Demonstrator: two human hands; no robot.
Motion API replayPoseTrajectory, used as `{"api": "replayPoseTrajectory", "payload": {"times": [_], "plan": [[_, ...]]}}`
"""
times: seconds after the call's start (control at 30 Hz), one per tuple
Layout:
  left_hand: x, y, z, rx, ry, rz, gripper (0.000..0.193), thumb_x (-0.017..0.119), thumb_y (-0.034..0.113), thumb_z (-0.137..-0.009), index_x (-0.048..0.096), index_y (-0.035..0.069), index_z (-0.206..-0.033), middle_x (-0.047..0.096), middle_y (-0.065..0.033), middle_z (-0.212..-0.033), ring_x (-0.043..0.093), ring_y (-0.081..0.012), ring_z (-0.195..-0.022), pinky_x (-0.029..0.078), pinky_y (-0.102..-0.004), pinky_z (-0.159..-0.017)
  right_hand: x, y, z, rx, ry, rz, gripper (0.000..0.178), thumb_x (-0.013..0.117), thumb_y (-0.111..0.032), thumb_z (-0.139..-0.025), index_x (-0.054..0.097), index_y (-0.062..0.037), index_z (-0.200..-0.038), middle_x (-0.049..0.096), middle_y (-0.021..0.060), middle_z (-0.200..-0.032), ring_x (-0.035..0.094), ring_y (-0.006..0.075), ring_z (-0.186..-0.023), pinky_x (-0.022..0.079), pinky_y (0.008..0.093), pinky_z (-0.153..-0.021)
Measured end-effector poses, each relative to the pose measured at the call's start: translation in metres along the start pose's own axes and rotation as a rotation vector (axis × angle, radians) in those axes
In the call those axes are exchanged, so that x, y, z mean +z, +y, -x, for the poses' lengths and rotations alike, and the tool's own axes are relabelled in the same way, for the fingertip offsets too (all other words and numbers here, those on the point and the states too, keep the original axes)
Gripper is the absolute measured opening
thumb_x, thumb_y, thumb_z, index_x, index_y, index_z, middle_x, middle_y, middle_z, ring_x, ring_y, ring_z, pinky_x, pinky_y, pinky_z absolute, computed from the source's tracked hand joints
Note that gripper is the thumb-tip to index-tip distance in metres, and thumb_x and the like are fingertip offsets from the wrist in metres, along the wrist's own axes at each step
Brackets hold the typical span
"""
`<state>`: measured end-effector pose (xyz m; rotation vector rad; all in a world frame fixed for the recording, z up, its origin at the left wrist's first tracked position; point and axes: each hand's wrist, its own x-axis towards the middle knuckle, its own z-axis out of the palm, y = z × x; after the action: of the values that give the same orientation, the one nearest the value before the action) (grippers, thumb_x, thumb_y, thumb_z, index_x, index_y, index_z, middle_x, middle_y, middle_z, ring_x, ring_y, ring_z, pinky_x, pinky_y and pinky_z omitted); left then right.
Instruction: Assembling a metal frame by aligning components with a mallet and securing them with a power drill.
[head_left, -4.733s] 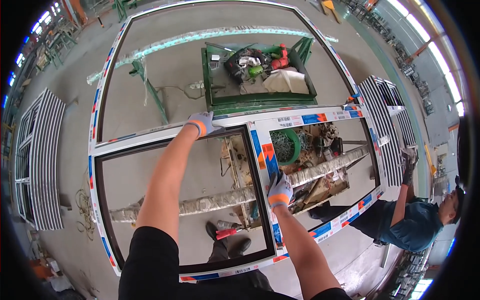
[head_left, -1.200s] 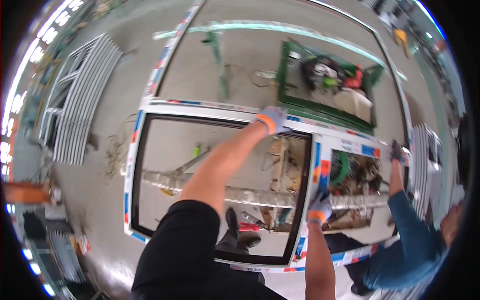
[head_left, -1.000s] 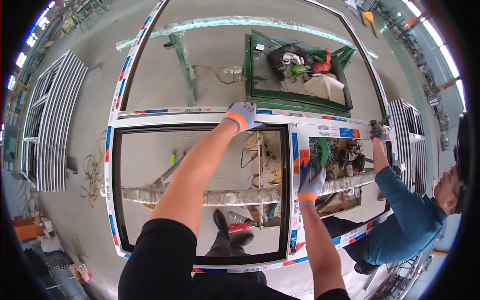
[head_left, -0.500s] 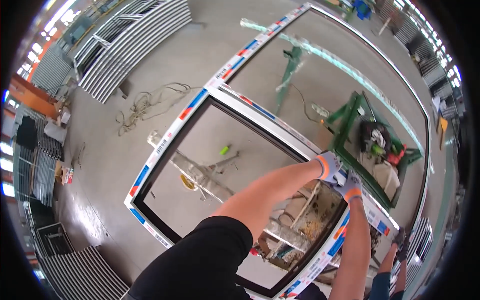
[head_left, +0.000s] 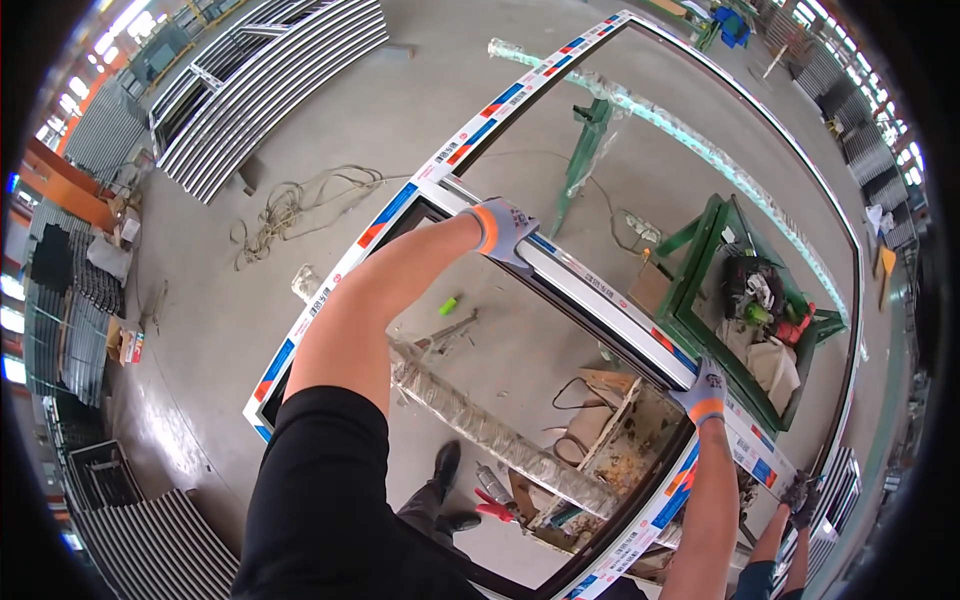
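A large window frame (head_left: 735, 442), covered in red, blue and white film, stretches before me with a crossbar (head_left: 590, 283) between its two openings. My left hand (head_left: 507, 232), in a grey glove with an orange cuff, is closed over the crossbar towards its left end. At the other end my right hand (head_left: 704, 390), gloved alike, grips the same crossbar where it meets the right side. Both thumbs are partly hidden. Below the frame runs a film-wrapped support bar (head_left: 500, 432); another wrapped bar (head_left: 720, 160) crosses under the far opening.
A co-worker's dark-gloved hands (head_left: 801, 496) are at the frame's right side. A green metal stand (head_left: 690, 318) holds bags and cloths. Tools and scraps fill a wooden box (head_left: 640, 450) underneath. Coiled cable (head_left: 285, 215) lies on the floor at left, near stacked metal frames (head_left: 275, 90).
My left hand has moved left along the crossbar from beside my right hand. The right hand has stayed near the bar's right end. A leg and dark shoes now show below.
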<state>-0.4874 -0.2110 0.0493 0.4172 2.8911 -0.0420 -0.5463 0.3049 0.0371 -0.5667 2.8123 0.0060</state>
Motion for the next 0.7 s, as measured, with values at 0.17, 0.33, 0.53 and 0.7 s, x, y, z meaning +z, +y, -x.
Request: {"api": "replayPoseTrajectory", "payload": {"times": [0.17, 0.33, 0.53, 0.7], "plan": [[0.012, -0.003, 0.000, -0.012, -0.008, -0.009, 0.084, 0.059, 0.075, -0.073, 0.055, 0.005, -0.119, 0.066, -0.0143, -0.097, 0.064, -0.0335, -0.089, 0.051, -0.0406, -0.080, 0.016, 0.009, 0.004, -0.034, 0.077, 0.030, 0.109, 0.089, -0.039, -0.052, 0.038, 0.0004, -0.140, 0.049, 0.0199, -0.137, 0.045, 0.0352, -0.127, 0.034, 0.0408, -0.110], [0.013, 0.025, -0.025, 0.113, 0.098, -0.029, 0.084, 0.061, 0.070, -0.075, 0.050, 0.005, -0.127, 0.065, -0.0150, -0.101, 0.064, -0.0327, -0.096, 0.049, -0.0438, -0.084, 0.012, 0.018, 0.012, -0.115, 0.234, 0.167, 0.087, 0.085, -0.051, -0.055, 0.053, -0.0033, -0.121, 0.059, 0.0182, -0.122, 0.055, 0.0349, -0.114, 0.038, 0.0429, -0.103], [-0.008, 0.069, -0.041, 0.073, -0.067, 0.017, 0.092, 0.057, 0.069, -0.079, 0.036, 0.005, -0.141, 0.064, -0.0173, -0.117, 0.063, -0.0323, -0.104, 0.049, -0.0403, -0.089, -0.018, -0.019, 0.001, 0.047, -0.064, 0.187, 0.092, 0.083, -0.052, -0.060, 0.048, -0.0033, -0.130, 0.054, 0.0179, -0.127, 0.050, 0.0356, -0.120, 0.038, 0.0467, -0.103], [-0.004, 0.080, -0.053, 0.072, -0.198, -0.069, 0.091, 0.053, 0.071, -0.080, 0.038, 0.005, -0.141, 0.065, -0.0155, -0.116, 0.064, -0.0317, -0.104, 0.050, -0.0386, -0.087, -0.017, 0.001, 0.001, 0.021, -0.109, 0.141, 0.088, 0.081, -0.051, -0.065, 0.048, -0.0022, -0.130, 0.053, 0.0193, -0.129, 0.050, 0.0364, -0.121, 0.039, 0.0447, -0.103]]}}
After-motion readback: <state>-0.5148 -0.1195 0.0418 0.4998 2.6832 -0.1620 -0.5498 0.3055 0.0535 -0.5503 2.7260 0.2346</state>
